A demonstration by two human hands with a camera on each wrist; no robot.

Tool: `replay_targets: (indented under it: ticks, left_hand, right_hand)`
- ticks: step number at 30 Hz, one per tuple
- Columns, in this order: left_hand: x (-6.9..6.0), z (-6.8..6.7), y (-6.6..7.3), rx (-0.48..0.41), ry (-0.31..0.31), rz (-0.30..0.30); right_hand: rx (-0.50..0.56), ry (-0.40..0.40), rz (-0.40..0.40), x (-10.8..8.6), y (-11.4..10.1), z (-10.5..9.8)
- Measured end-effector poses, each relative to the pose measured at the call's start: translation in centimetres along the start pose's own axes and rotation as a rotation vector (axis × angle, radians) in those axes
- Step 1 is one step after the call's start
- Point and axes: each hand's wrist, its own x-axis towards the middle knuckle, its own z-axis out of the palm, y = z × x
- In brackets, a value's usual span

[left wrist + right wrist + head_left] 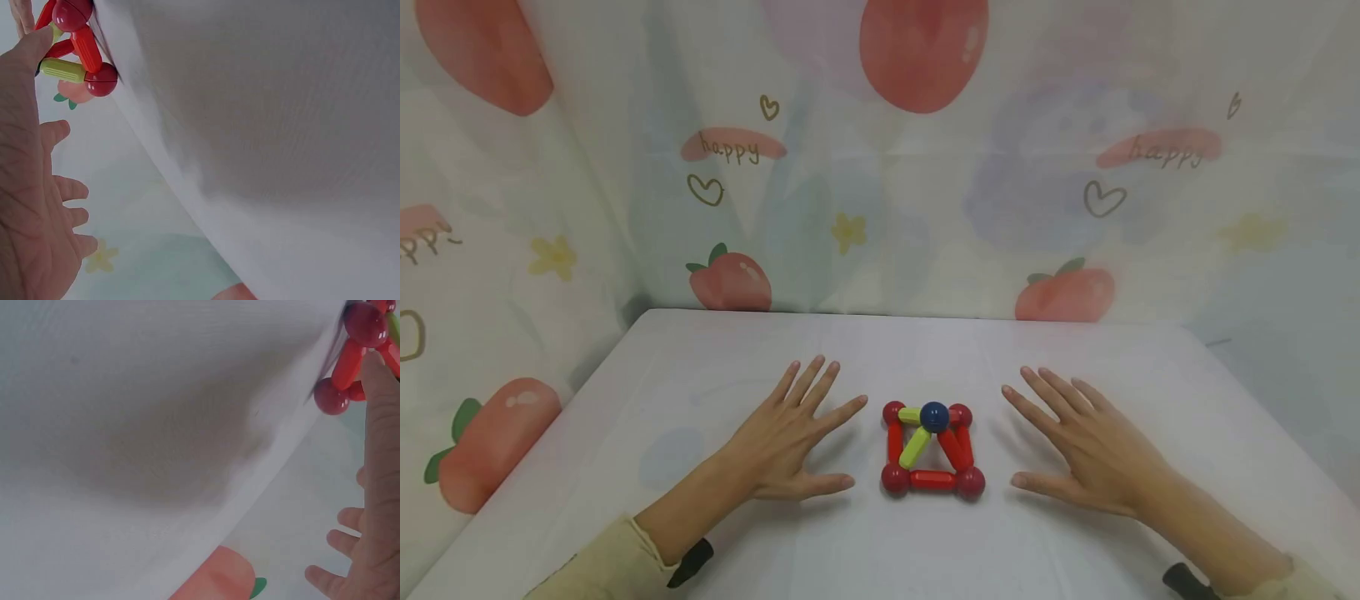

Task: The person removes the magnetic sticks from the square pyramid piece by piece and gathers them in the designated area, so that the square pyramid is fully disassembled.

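Your left hand (790, 447) and right hand (1093, 456) are spread. The ball-and-rod pyramid (952, 450) lies at their three and nine o'clock, respectively.

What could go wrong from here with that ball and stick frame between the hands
The left hand and right hand are spread on either side of the frame, neither holding it, so an inward sweep might knock it. The blue ball sits on top of slanting rods, so a bump there could loosen it. A detached ball might roll across the table.
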Motion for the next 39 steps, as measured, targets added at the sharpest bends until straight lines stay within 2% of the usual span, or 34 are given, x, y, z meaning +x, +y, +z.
replay_targets:
  ticks: [4,9,11,13,16,19,25,28,35,39]
  left_hand:
    - [0.2,0.0,0.5,-0.104,-0.012,-0.040]
    - [0.7,-0.3,1.8,-0.317,-0.065,-0.147]
    - [1.0,-0.6,2.3,-0.367,-0.071,-0.155]
    - [1.3,-0.8,2.9,-0.390,-0.067,-0.137]
    - [1.9,-1.2,3.6,-0.406,-0.030,-0.098]
    - [2.4,-1.3,4.3,-0.441,0.003,-0.088]
    - [3.4,-1.4,5.4,-0.520,0.026,-0.124]
    - [3.8,-1.2,5.8,-0.565,0.059,-0.118]
    - [4.4,-0.5,6.6,-0.631,0.198,-0.054]
    - [4.8,-0.3,6.9,-0.677,0.224,-0.076]
  right_hand:
    - [0.035,0.022,-0.001,0.3,-0.3,-0.3]
    - [0.145,0.046,0.011,0.9,-1.0,-0.7]
    - [0.180,0.056,0.022,1.3,-1.5,-0.9]
    - [0.207,0.063,0.033,1.7,-1.9,-1.1]
    - [0.256,0.082,0.046,2.2,-2.6,-1.2]
    - [0.317,0.089,0.059,2.8,-3.3,-1.5]
    - [0.441,0.111,0.070,4.1,-4.8,-2.2]
    - [0.486,0.142,0.045,4.7,-5.5,-2.3]
    - [0.553,0.235,-0.012,5.8,-6.8,-2.2]
    - [0.596,0.237,-0.051,6.2,-7.1,-2.0]
